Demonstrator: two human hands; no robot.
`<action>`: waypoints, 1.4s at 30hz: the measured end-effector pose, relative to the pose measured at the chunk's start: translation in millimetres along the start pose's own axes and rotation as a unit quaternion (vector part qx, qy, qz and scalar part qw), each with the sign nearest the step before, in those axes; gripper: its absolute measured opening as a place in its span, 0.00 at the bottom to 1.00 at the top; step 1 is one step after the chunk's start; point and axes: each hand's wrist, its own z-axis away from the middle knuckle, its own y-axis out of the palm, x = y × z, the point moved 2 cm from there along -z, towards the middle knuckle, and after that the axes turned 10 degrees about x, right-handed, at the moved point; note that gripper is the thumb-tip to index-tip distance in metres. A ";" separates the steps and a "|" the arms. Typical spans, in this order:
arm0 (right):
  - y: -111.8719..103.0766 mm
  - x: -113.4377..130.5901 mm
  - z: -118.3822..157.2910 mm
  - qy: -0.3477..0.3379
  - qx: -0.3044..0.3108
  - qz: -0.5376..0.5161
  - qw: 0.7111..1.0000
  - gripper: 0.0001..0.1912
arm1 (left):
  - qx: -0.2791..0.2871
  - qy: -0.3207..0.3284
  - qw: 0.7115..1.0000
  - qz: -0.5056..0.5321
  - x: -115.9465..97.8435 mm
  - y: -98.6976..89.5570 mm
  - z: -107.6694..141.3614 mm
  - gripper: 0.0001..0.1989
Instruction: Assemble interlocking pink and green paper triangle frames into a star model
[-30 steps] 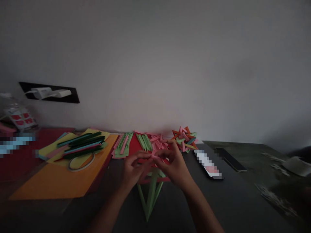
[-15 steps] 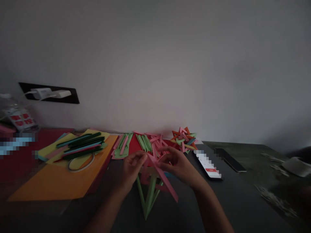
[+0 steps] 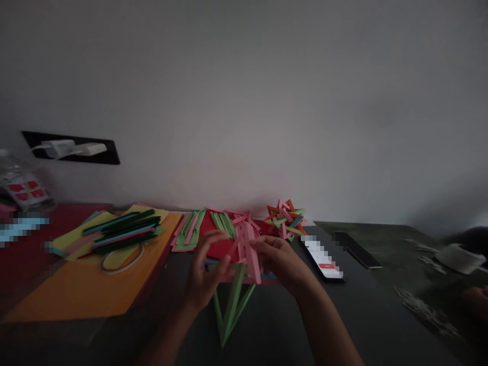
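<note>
A folded pink paper strip (image 3: 252, 256) is pinched in my right hand (image 3: 277, 259), at the centre of the view. My left hand (image 3: 208, 272) is just left of it, thumb and fingers apart, with nothing held between them. Below both hands stands a green paper frame (image 3: 232, 305) of folded strips that meet in a point near the front. Pink and blue pieces cross its top, partly hidden by the hands. Behind lie green folded strips (image 3: 223, 223) and more pink ones on red paper (image 3: 206, 231).
At the back right sits a multicoloured paper star (image 3: 285, 218). A lit phone (image 3: 322, 259) and a dark phone (image 3: 358, 250) lie right of it. Orange paper (image 3: 87, 290), dark green strips (image 3: 129, 229) and a bottle (image 3: 23, 183) are at left. Another person's hand (image 3: 476, 300) shows far right.
My left hand has let go of the pink strip and opened. The strip, still in my right hand, has turned more upright. The view has shifted slightly.
</note>
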 end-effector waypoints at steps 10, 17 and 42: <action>1.3 1.6 -0.1 0.012 -0.022 0.027 0.999 0.17 | 0.164 0.113 0.937 -0.287 -6.7 19.4 11.1 0.16; 6.4 -1.9 -0.6 0.030 0.010 0.046 0.998 0.16 | 0.170 0.145 0.906 -0.358 -4.4 24.0 10.7 0.09; -41.0 -7.0 -11.6 -0.188 -0.053 0.089 0.977 0.23 | 0.021 -0.148 0.974 0.172 6.6 -8.3 -12.0 0.13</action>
